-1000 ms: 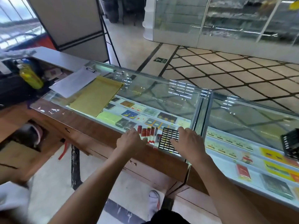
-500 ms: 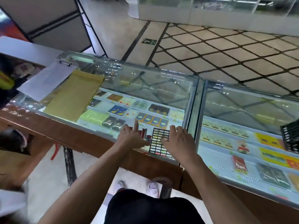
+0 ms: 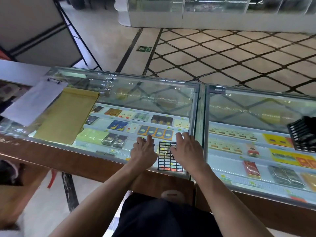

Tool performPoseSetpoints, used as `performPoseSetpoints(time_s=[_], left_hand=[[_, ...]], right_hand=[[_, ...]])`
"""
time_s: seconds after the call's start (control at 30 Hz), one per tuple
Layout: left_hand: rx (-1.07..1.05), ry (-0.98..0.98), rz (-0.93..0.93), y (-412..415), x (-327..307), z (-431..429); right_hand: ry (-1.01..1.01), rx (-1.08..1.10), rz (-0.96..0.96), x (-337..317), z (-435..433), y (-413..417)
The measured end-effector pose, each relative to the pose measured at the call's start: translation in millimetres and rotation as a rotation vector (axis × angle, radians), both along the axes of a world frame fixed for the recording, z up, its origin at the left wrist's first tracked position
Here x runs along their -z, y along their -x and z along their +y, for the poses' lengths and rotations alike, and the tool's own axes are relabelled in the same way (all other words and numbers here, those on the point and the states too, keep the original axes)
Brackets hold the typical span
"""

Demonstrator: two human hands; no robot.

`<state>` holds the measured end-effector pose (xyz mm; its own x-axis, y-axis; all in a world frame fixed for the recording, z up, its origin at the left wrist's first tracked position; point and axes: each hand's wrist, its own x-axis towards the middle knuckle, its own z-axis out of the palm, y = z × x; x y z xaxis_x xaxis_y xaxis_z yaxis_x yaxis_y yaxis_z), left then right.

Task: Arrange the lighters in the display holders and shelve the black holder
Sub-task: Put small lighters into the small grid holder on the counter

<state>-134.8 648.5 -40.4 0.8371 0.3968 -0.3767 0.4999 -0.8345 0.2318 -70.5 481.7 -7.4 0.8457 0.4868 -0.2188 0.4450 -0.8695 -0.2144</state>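
Black moulded plastic forms the grid holder [image 3: 166, 159], a flat rectangular lattice of small square cells that lies on the glass tabletop [image 3: 119, 100], close to its near wooden edge. The placement appears deliberate: the holder lies flat and within reach of both arms, so each cell opens upward for loading. The right hand [image 3: 187, 149] lies across the holder's right side with its grip wide, the fingers straight and spread past the far edge and the thumb over the lattice, probably to keep the light frame from sliding on the smooth glass. The left hand [image 3: 144, 149] rests on the glass just left of the holder. Its fingers are partly bent, and whether its grip encloses anything cannot be told, because the palm hides what is beneath. Coloured tops in the holder's nearest rows look like seated lighters [image 3: 168, 167]; the farther cells appear unfilled, so loading is judged incomplete. A second black holder [image 3: 302, 134], ribbed and tilted, sits well to the right of the grid holder at the frame edge. Well to the left of the grid holder lie a clipboard [image 3: 34, 101] with white paper and a matte tan envelope [image 3: 66, 115]. Below the glass, beyond the grid holder, glossy boxed packets [image 3: 118, 125] lie in rows on white shelving.
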Motion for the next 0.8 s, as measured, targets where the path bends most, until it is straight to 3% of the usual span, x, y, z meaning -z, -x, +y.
performPoseSetpoints(time_s=[0.1,0.17,0.2,0.3,0.37,0.43,0.63,0.8], left_hand=[[0.049,-0.066,-0.046,-1,0,12],[0.030,0.001,-0.098,2,2,24],[-0.036,0.140,-0.139,3,1,30],[-0.353,0.879,-0.248,16,-17,35],[-0.401,1.116,-0.297,26,-28,31],[-0.342,1.159,-0.294,32,-35,25],[-0.260,1.074,-0.281,31,-29,17],[-0.258,1.078,-0.279,31,-29,13]], right_hand=[[-0.002,-0.001,-0.006,5,-1,-2],[-0.045,0.010,-0.021,8,0,-3],[-0.092,0.024,-0.037,9,1,-3],[-0.341,0.086,-0.041,13,6,0],[-0.546,0.143,0.113,11,10,4],[-0.693,0.194,0.292,9,14,6],[-0.908,0.285,0.516,11,15,12],[-0.953,0.357,0.526,12,8,13]])
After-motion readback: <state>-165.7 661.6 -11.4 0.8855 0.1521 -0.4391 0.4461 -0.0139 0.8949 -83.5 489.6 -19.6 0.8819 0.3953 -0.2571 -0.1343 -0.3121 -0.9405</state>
